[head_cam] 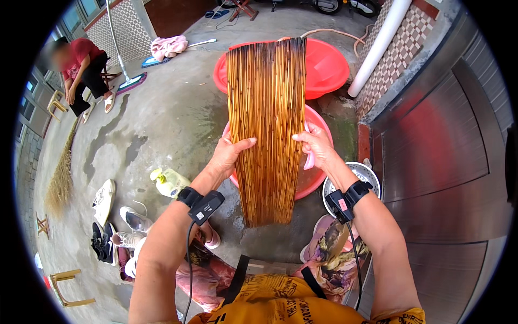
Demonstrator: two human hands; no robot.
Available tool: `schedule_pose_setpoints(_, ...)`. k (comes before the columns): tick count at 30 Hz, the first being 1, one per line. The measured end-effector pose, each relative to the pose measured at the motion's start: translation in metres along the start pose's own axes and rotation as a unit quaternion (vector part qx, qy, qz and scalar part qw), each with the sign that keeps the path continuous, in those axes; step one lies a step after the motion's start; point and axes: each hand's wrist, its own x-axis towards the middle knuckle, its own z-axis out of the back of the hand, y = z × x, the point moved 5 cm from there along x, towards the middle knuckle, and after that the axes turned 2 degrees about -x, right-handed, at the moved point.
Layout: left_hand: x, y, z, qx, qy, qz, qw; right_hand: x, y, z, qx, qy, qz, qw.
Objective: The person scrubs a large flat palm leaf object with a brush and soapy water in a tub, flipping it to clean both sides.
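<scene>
A long mat of thin brown reed-like sticks (pixel 267 121), wet-looking and dark along its far end, is held up between my hands. My left hand (pixel 232 152) grips its left edge, the thumb lying on top. My right hand (pixel 315 146) pinches the right edge and also holds a pink item, perhaps a brush handle or cloth (pixel 309 160). Beneath the mat is a red plastic basin (pixel 323 121), partly hidden. Farther off, another red basin (pixel 334 69) stands partly behind the mat's far end.
A pump bottle (pixel 172 182) and several shoes (pixel 104 200) lie left. A perforated metal bowl (pixel 370 174) is near my right forearm, beside a metal door (pixel 437 162). A seated person (pixel 83 65), a mop (pixel 130 82) and a straw broom (pixel 60 182) are farther left.
</scene>
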Motion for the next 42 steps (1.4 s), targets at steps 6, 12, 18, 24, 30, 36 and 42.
schedule_pose_setpoints(6,0.001,-0.017,0.003,-0.020,-0.027,-0.007,0.999,0.007,0.005,-0.017,-0.015,0.065,0.000,0.998)
schedule_pose_setpoints(12,0.006,-0.015,0.005,-0.037,-0.037,-0.002,0.999,0.004,0.008,-0.027,0.006,0.106,-0.033,0.994)
schedule_pose_setpoints(18,0.010,-0.014,-0.023,-0.016,0.051,-0.020,0.998,0.004,0.005,-0.035,0.065,0.143,-0.067,0.985)
schedule_pose_setpoints(24,0.014,-0.004,-0.038,0.004,0.176,-0.014,0.984,0.008,0.001,-0.033,0.088,0.183,-0.095,0.975)
schedule_pose_setpoints(30,0.010,0.000,-0.047,-0.017,0.224,0.024,0.974,0.009,-0.002,-0.036,0.137,0.258,-0.132,0.947)
schedule_pose_setpoints(36,0.017,0.003,-0.036,-0.021,0.169,0.013,0.985,0.009,-0.001,-0.036,0.121,0.283,-0.120,0.944)
schedule_pose_setpoints(42,0.018,-0.008,-0.021,-0.061,0.054,0.007,0.997,0.018,-0.001,-0.018,0.062,0.138,-0.088,0.985)
